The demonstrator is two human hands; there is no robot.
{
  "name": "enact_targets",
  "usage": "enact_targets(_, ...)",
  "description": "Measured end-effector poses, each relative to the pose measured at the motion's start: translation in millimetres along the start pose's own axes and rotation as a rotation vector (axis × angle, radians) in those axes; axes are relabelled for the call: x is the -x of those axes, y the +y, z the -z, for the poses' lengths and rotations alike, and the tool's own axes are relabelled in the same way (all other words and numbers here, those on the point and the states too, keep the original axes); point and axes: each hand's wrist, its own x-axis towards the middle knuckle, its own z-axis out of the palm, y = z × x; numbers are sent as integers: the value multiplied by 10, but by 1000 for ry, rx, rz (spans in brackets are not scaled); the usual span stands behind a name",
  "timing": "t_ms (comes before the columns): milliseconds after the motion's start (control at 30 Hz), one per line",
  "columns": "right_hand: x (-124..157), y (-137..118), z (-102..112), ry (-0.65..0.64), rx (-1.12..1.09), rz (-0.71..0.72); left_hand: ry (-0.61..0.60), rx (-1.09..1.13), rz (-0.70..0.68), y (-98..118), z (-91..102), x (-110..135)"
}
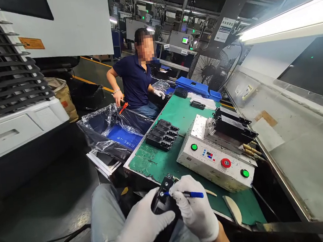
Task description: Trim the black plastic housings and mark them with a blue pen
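Observation:
Both of my hands wear white gloves. My left hand (pixel 144 219) is closed around a black plastic part (pixel 162 202) above my lap, with its thumb along the near side. Bright round metal inserts show at the part's far end. In my right hand (pixel 196 208) a blue marker pen (pixel 194 194) is pinched between thumb and fingers. Its tip points left and meets the part near one of the inserts; whether it touches I cannot tell. The part's lower end is hidden behind my hands.
A green-topped table (pixel 142 159) carries several stacked black parts (pixel 163 134) and a white machine (pixel 211 160) with green and red buttons. To its left stands a plastic-lined blue bin (pixel 117 135). A co-worker (pixel 134 77) sits beyond. A fan (pixel 209 68) stands behind.

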Motion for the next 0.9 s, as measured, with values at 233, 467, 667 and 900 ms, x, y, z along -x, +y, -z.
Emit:
enact_targets(233, 256, 44, 27, 325, -164, -35, -33, 267, 25, 12, 193, -206)
enact_targets(467, 183, -347, 79, 605, -101, -150, 86, 365, 26, 101, 364, -389)
enact_targets(667, 152, -568, -10, 708, -153, -326, 192, 366, -31, 334, 444, -372)
enact_targets(900, 339, -529, -109, 641, -297, -394, 237, 551, -31, 340, 456, -326)
